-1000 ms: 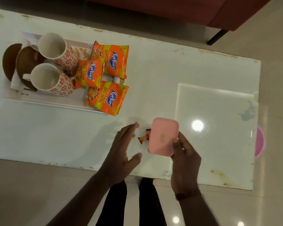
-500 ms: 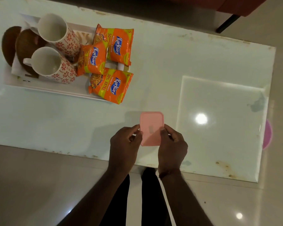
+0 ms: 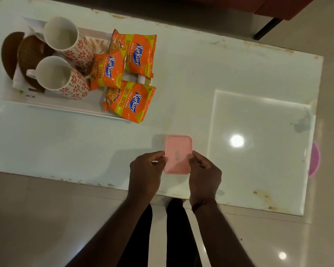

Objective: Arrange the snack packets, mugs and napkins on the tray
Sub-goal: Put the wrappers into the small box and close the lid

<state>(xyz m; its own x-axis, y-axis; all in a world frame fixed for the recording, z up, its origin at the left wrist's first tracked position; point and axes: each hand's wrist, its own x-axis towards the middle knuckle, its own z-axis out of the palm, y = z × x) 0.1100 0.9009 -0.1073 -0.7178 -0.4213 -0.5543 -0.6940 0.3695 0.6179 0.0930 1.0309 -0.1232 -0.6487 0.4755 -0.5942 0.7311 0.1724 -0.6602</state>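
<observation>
- Head view, looking down across a white table (image 3: 181, 83) from its near edge.
- Pinching a pink container (image 3: 177, 153) from both sides: left hand (image 3: 145, 170) with fingertips curled against its left edge, right hand (image 3: 204, 172) likewise on its right edge. Probably to steady it square or press it closed. Lid alone or whole box, cannot tell.
- Lying flat on the table by the near edge, well apart from the tray (image 3: 46, 105) at far left.
- Already on the tray: far mug (image 3: 60, 33) and near mug (image 3: 52, 73), both upright with mouths up, close together at the left part, likely so neither tips when carried.
- Overlapping at the tray's right end: far packet (image 3: 137, 53), middle packet (image 3: 108, 70), near packet (image 3: 129, 103), the last hanging over the rim.
- Tucked at the tray's left end: white napkin (image 3: 17, 82) under brown coasters (image 3: 30, 54), seemingly weighted down by them.
- Judged nearly finished, with only the pink container off the tray, if meant for it at all.
</observation>
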